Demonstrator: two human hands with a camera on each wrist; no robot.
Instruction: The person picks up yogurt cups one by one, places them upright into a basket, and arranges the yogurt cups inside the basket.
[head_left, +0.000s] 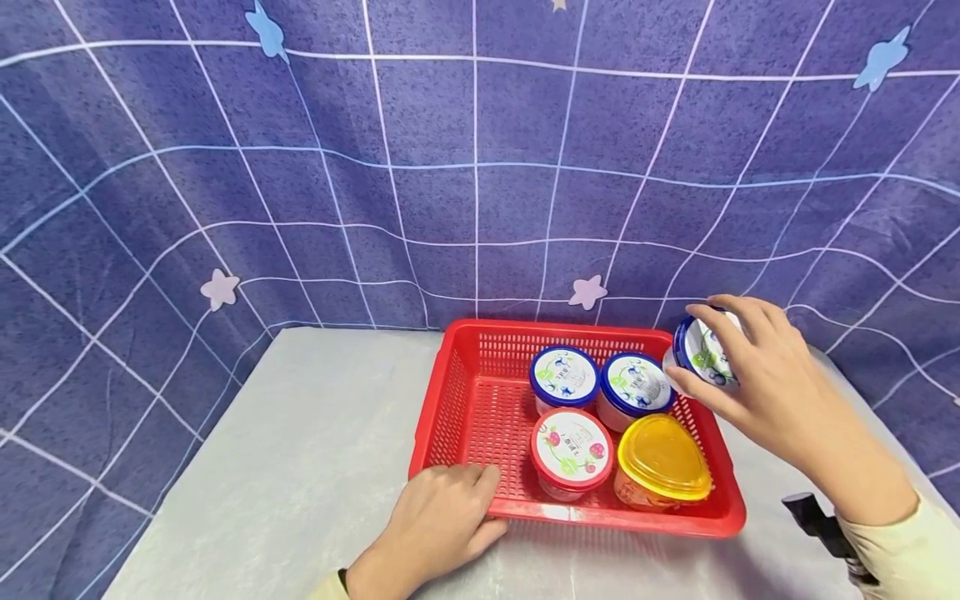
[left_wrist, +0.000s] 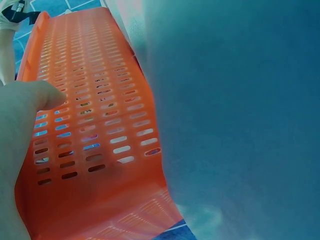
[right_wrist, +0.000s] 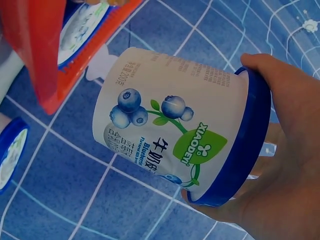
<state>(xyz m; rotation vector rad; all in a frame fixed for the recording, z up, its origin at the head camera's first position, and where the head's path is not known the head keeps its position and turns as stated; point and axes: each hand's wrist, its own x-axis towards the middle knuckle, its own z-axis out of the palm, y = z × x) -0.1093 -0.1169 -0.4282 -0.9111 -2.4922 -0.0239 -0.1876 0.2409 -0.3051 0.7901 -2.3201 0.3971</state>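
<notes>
A blueberry ice cream tub (right_wrist: 170, 115) with a blue lid is gripped by my right hand (head_left: 780, 392), fingers curled round the lid. In the head view this tub is tilted at the right rear corner of the red plastic basket (head_left: 491, 425), partly hidden behind the fingers. My left hand (head_left: 442, 517) grips the basket's near left rim, the thumb outside the slotted wall. Inside the basket stand two blue-lidded tubs (head_left: 564, 377), a red-lidded strawberry tub (head_left: 572, 446) and a yellow-lidded container (head_left: 665, 458).
The basket rests on a grey-white tabletop (head_left: 300, 417). Behind it hangs a purple-blue curtain (head_left: 420, 192) with a grid and stars. A black device (head_left: 825, 529) is by the right sleeve.
</notes>
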